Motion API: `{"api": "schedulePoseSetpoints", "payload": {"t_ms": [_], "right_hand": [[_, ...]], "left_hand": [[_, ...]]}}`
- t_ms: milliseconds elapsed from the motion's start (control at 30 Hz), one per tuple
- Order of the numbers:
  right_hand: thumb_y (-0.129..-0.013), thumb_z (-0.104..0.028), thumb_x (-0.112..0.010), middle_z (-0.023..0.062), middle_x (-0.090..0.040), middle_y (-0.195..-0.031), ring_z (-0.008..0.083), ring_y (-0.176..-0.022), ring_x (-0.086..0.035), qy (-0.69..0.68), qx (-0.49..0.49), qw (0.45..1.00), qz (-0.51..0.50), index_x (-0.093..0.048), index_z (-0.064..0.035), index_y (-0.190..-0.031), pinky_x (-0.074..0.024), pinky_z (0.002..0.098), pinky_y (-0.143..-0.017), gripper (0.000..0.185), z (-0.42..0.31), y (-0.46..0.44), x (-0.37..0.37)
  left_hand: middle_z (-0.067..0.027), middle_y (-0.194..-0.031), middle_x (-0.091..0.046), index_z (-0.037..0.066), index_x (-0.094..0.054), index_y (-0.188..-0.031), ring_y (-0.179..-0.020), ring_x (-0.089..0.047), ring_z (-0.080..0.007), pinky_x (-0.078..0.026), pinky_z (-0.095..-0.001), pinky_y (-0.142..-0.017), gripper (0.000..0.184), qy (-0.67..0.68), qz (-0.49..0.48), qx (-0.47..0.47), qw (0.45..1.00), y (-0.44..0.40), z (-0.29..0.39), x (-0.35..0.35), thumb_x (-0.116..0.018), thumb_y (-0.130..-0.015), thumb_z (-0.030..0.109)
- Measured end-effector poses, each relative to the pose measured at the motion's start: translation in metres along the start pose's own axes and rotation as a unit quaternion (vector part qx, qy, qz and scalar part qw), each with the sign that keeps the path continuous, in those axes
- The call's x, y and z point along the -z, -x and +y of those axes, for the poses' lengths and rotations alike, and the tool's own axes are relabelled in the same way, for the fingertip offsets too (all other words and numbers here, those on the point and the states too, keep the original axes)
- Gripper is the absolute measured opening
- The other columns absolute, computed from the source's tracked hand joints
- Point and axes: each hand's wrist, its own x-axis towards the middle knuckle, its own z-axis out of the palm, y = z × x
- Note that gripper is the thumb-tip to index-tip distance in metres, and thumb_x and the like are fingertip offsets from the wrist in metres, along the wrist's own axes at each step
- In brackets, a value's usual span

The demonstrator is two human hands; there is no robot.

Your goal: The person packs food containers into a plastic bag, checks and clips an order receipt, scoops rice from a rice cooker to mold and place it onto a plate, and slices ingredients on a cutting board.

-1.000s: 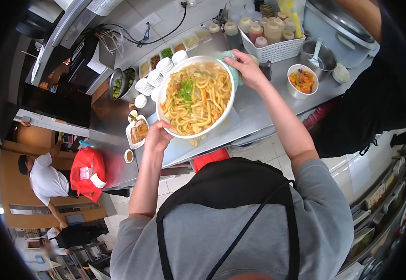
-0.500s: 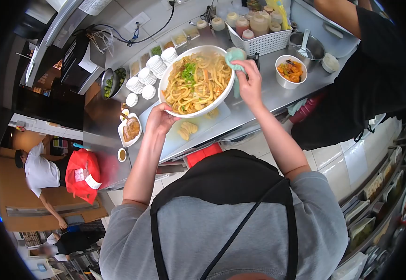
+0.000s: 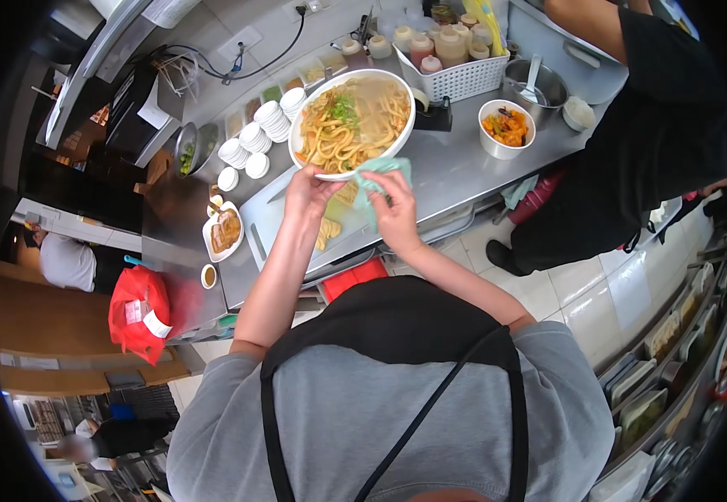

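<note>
A large white bowl of thick noodles, topped with chopped green onion, is held up over the steel counter, tilted toward me. My left hand grips its near rim at the lower left, thumb on the edge. In my right hand is a pale green cloth, pressed against the bowl's near rim at the lower right. Below the bowl, pale yellow sliced food lies on a whitish cutting board, partly hidden by the bowl and my hands.
Stacked white lids stand left of the bowl, near a dish of sliced meat and a sauce cup. Rightward are a basket of bottles, a bowl of orange food and a steel pot. A co-worker in black stands at right.
My right hand has moved the cloth from the bowl's upper right rim down to its near rim. My left hand keeps its hold. The co-worker's shoe now shows on the floor.
</note>
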Motion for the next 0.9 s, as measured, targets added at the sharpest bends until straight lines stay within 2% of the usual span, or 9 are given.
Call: {"api": "schedulePoseSetpoints", "payload": {"t_ms": [133, 233, 400, 500, 567, 600, 667, 800, 900], "right_hand": [[-0.077, -0.001, -0.05, 0.0103, -0.054, -0.09, 0.0195, -0.083, -0.053, 0.033, -0.058, 0.985, -0.161, -0.057, -0.004, -0.098, -0.0415, 0.026, -0.071, 0.022, 0.01, 0.008, 0.012], [-0.082, -0.008, -0.051, 0.0082, -0.058, -0.088, 0.0117, -0.083, -0.053, -0.112, -0.266, 0.952, -0.101, -0.055, -0.0009, -0.098, -0.0425, 0.0251, -0.073, 0.018, 0.023, 0.001, 0.05], [-0.077, -0.015, -0.059, 0.0086, -0.052, -0.087, 0.0193, -0.082, -0.051, 0.151, -0.037, 0.983, -0.1, -0.059, -0.0043, -0.099, -0.0387, 0.0266, -0.077, 0.025, 0.012, -0.029, 0.123], [-0.076, -0.02, -0.061, 0.0129, -0.054, -0.096, 0.0256, -0.088, -0.052, 0.369, 0.034, 0.915, -0.16, -0.059, -0.0069, -0.102, -0.0398, 0.0307, -0.081, 0.029, 0.083, -0.023, 0.146], [-0.077, -0.017, -0.058, 0.0161, -0.051, -0.11, 0.0315, -0.101, -0.048, 0.568, 0.04, 0.804, -0.175, -0.06, -0.0063, -0.1, -0.0395, 0.0359, -0.085, 0.025, 0.141, -0.015, 0.151], [-0.077, -0.017, -0.058, 0.0161, -0.051, -0.11, 0.0315, -0.101, -0.048, 0.57, 0.04, 0.803, -0.17, -0.06, -0.0063, -0.1, -0.0395, 0.0359, -0.085, 0.025, 0.161, -0.017, 0.149], [-0.075, -0.008, -0.053, 0.0164, -0.045, -0.119, 0.0342, -0.11, -0.041, 0.391, 0.033, 0.9, -0.188, -0.06, -0.0037, -0.097, -0.0375, 0.042, -0.087, 0.023, 0.189, -0.029, 0.129], [-0.074, -0.01, -0.053, 0.0069, -0.047, -0.118, 0.0282, -0.109, -0.042, 0.559, 0.194, 0.784, -0.188, -0.057, -0.0095, -0.102, -0.0412, 0.0392, -0.084, 0.028, 0.175, -0.092, 0.075], [-0.075, -0.009, -0.05, 0.0037, -0.044, -0.121, 0.0249, -0.108, -0.042, 0.607, 0.143, 0.723, -0.297, -0.053, -0.0157, -0.109, -0.0423, 0.0384, -0.082, 0.035, 0.231, -0.118, 0.045]], "left_hand": [[-0.0186, -0.094, -0.054, -0.008, -0.046, -0.101, -0.081, -0.059, -0.027, -0.055, -0.032, -0.065, 0.035, 0.021, 0.027, -0.002, 0.999, 0.0, 0.001, 0.008, -0.046, -0.067, 0.002], [-0.0188, -0.094, -0.054, -0.008, -0.047, -0.099, -0.081, -0.058, -0.0274, -0.055, -0.0338, -0.067, 0.034, 0.017, 0.039, 0.0, 0.999, 0.0, 0.005, 0.023, -0.046, -0.067, 0.002], [-0.021, -0.097, -0.051, -0.009, -0.044, -0.1, -0.086, -0.056, -0.0302, -0.055, -0.0368, -0.068, 0.034, 0.051, 0.077, -0.037, 0.995, 0.016, 0.007, 0.044, -0.046, -0.068, 0.002], [-0.0217, -0.097, -0.05, -0.009, -0.042, -0.101, -0.086, -0.056, -0.0308, -0.055, -0.0364, -0.067, 0.035, 0.051, 0.114, -0.047, 0.991, 0.027, 0.008, 0.06, -0.045, -0.068, 0.002], [-0.0212, -0.097, -0.051, -0.009, -0.042, -0.102, -0.083, -0.058, -0.0304, -0.056, -0.0337, -0.063, 0.036, 0.052, 0.132, -0.044, 0.989, 0.034, 0.008, 0.068, -0.046, -0.068, 0.002], [-0.0212, -0.097, -0.051, -0.009, -0.042, -0.102, -0.083, -0.058, -0.0304, -0.056, -0.0337, -0.063, 0.036, 0.051, 0.127, -0.043, 0.99, 0.039, 0.008, 0.07, -0.046, -0.068, 0.002], [-0.0211, -0.097, -0.053, -0.009, -0.042, -0.104, -0.08, -0.059, -0.0294, -0.056, -0.0312, -0.059, 0.038, 0.042, 0.134, -0.065, 0.988, 0.047, 0.006, 0.073, -0.046, -0.068, 0.003], [-0.0213, -0.098, -0.054, -0.01, -0.041, -0.106, -0.078, -0.06, -0.0285, -0.056, -0.0308, -0.057, 0.04, 0.045, 0.142, -0.06, 0.987, 0.055, 0.001, 0.073, -0.045, -0.068, 0.002], [-0.0215, -0.098, -0.054, -0.01, -0.04, -0.107, -0.078, -0.061, -0.0281, -0.057, -0.031, -0.056, 0.042, 0.052, 0.152, -0.04, 0.986, 0.059, 0.0, 0.07, -0.044, -0.067, 0.002]]}}
